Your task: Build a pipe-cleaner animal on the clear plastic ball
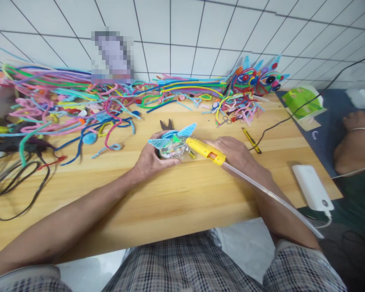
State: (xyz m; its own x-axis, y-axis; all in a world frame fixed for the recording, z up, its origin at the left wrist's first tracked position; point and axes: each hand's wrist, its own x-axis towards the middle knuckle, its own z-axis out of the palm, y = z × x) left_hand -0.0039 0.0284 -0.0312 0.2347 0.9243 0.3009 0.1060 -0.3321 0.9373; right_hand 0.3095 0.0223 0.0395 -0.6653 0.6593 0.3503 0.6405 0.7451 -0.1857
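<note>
In the middle of the table, my left hand is closed round a small clear plastic ball-like craft piece with colourful bits inside. Two light blue ribbed ears or wings stick up from it. My right hand grips a yellow hot glue gun, whose tip points at the craft piece's right side. From the gun's back a long clear glue stick slants over my right forearm. Dark plier jaws show just behind the craft piece.
Piles of coloured pipe cleaners line the wall side. Finished-looking fuzzy figures stand at the back right. A yellow utility knife, a black cable and a white power bank lie right. Another person's arm rests at far right.
</note>
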